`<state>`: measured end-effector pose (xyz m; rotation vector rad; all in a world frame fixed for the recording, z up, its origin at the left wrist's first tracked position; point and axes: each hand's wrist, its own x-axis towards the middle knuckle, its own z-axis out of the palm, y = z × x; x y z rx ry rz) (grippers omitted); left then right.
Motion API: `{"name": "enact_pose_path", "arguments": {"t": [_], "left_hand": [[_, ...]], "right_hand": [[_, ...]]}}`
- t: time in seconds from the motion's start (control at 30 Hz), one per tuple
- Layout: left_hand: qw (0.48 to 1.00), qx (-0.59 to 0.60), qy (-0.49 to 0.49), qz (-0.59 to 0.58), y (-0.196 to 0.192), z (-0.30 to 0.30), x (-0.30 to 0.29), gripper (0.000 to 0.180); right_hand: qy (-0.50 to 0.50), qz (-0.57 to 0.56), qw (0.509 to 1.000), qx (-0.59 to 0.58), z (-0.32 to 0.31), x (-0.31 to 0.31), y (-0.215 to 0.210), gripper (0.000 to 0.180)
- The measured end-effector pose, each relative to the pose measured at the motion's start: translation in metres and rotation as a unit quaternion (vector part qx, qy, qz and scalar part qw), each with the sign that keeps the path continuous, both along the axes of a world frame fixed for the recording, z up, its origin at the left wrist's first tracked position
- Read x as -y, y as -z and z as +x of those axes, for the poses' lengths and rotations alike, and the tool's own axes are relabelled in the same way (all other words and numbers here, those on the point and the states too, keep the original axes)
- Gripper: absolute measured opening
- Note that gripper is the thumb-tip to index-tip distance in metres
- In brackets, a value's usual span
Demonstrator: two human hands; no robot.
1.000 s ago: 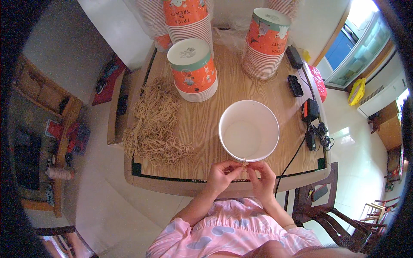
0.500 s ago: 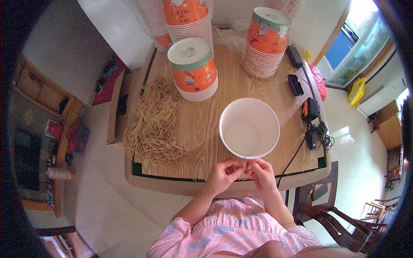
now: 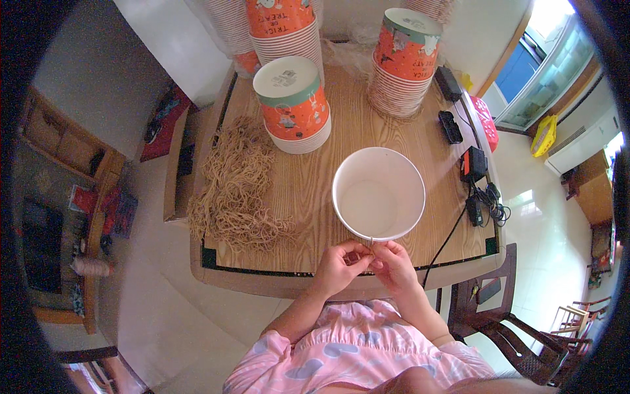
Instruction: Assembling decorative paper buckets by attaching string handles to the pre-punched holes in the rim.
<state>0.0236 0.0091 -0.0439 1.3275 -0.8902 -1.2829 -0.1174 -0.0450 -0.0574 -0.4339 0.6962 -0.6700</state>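
Note:
A paper bucket [image 3: 405,172], white inside, stands mouth up near the table's front edge. A short piece of tan string [image 3: 372,241] hangs at its near rim, seemingly passing through the wall there. My left hand [image 3: 338,269] pinches the string just below the rim, thumb and forefinger together. Close against it, my right hand [image 3: 396,268] also has its fingertips closed on the string. Fingers cover most of the string, so any knot is hidden. Left of the bucket lies a loose heap of tan strings [image 3: 237,190].
Upside-down stacks of orange printed buckets stand behind: a short stack [image 3: 296,121], a taller one [image 3: 283,43] and a right-hand one [image 3: 405,65]. Black adapters and cables [image 3: 474,164] lie along the right edge. A dark wooden chair [image 3: 492,308] stands at the right.
My fingertips have drawn closer together around the string, the right hand shifting slightly left and up. The bucket stays in place on the table.

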Motion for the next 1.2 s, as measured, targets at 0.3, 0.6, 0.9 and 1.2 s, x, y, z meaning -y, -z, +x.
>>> {"name": "enact_pose_path", "arguments": {"t": [0.3,0.6,0.9,1.2], "left_hand": [[0.999,-0.048,-0.004,0.013,0.004,0.001,0.002,0.010],[0.999,-0.033,-0.022,-0.005,0.008,-0.001,0.000,0.009],[0.997,-0.078,-0.006,0.005,0.001,0.002,-0.002,0.012],[0.997,-0.069,-0.017,0.013,-0.005,0.002,-0.003,0.011]], "right_hand": [[0.066,0.071,0.994,0.053,0.011,-0.008,-0.022,0.003],[0.162,-0.542,0.782,-0.262,0.005,-0.018,-0.002,0.014],[0.167,-0.607,0.716,-0.300,0.001,-0.013,-0.004,0.015],[0.163,-0.663,0.647,-0.339,0.000,-0.010,-0.011,0.012]]}}
